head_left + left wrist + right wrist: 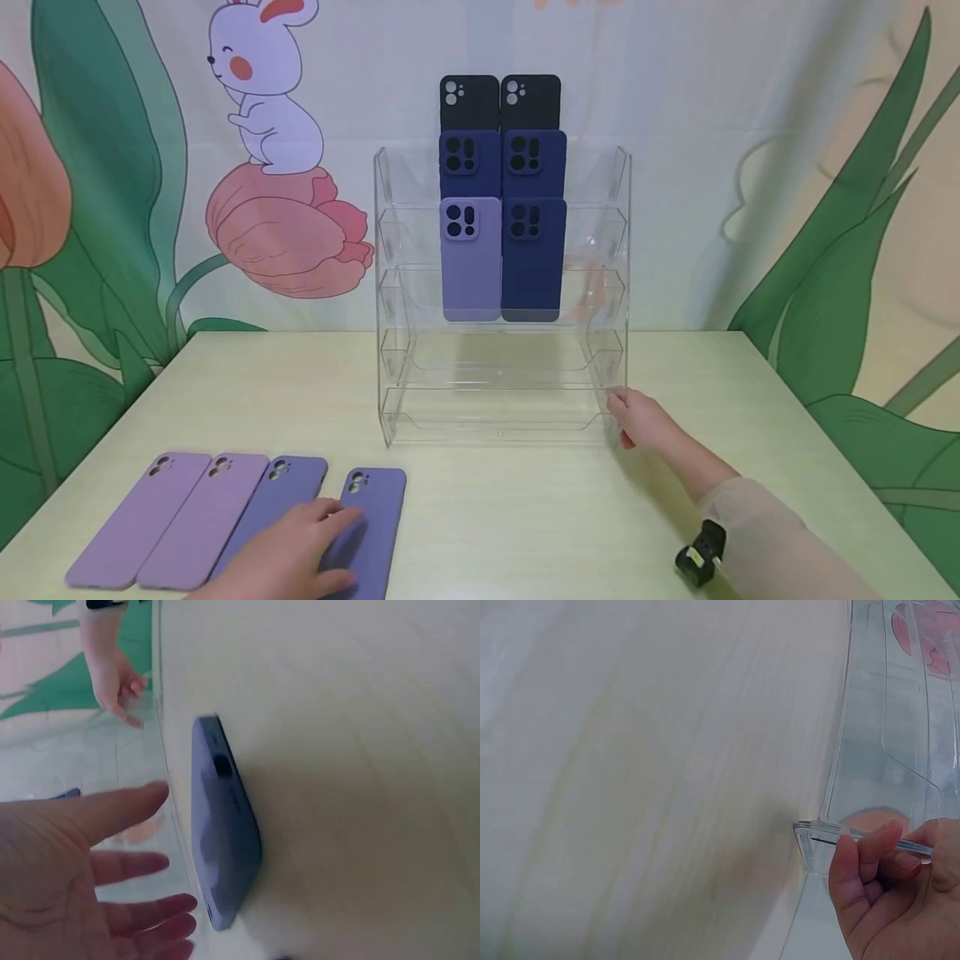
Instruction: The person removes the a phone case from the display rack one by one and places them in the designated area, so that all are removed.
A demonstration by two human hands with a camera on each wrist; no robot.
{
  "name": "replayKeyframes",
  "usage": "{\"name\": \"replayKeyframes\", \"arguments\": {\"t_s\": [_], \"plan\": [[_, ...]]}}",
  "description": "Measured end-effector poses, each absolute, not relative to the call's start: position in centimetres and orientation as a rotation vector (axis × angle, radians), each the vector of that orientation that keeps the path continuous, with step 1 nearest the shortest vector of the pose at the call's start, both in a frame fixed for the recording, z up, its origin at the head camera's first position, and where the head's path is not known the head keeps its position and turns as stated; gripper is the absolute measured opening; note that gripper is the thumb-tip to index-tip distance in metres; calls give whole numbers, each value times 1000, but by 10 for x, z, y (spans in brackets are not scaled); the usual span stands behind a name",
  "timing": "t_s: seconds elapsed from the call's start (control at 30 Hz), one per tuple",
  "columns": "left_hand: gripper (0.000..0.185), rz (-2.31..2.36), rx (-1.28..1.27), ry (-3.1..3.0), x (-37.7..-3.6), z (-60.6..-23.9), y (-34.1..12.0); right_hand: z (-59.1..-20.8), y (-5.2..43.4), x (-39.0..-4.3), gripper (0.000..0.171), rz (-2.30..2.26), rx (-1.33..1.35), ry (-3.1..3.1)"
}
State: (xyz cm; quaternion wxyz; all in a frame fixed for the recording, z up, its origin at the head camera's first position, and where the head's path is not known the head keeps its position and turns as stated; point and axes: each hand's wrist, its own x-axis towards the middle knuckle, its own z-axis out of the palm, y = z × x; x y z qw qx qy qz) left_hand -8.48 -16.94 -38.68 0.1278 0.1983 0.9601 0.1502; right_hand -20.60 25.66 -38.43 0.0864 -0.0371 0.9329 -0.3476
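Note:
Above a blue-purple phone case [384, 500] on the table, my left hand [281, 554] hovers with fingers spread. The left wrist view shows the hand [67, 877] beside that case [214, 825], thumb and fingers apart from it. My right hand [651, 423] pinches the lower right side edge of a clear tiered rack [498, 433]. In the right wrist view, thumb and curled fingers are around the rack's side panel [817, 826]. The rack bears two black cases [530, 108], several navy cases [532, 275] and a light purple case [471, 279].
Left of the nearest case lie another blue-purple case [258, 508] and two lilac cases [206, 517], side by side on the pale wooden table [510, 525]. A printed curtain [690, 208] hangs behind the table. A black device [701, 554] is strapped at the right wrist.

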Motion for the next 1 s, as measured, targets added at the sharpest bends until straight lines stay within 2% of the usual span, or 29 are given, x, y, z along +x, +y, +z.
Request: {"name": "replayKeyframes", "arguments": {"t_s": [0.13, 0.27, 0.43, 0.6, 1.0], "plan": [[72, 391, 792, 2662, -82, -391, -167, -384, 256, -206, 49, -1034, -104, 2780], [77, 350, 877, 2600, -80, -396, -166, -385, 256, -206, 49, -1035, -108, 2780], [74, 362, 869, 2593, -83, -399, -170, -385, 255, -206, 49, -1034, -117, 2788], [58, 358, 846, 2600, -87, -399, -177, -384, 253, -206, 49, -1040, -115, 2785], [59, 425, 738, 2608, -89, -396, -186, -384, 255, -206, 50, -1024, -117, 2784]]}}
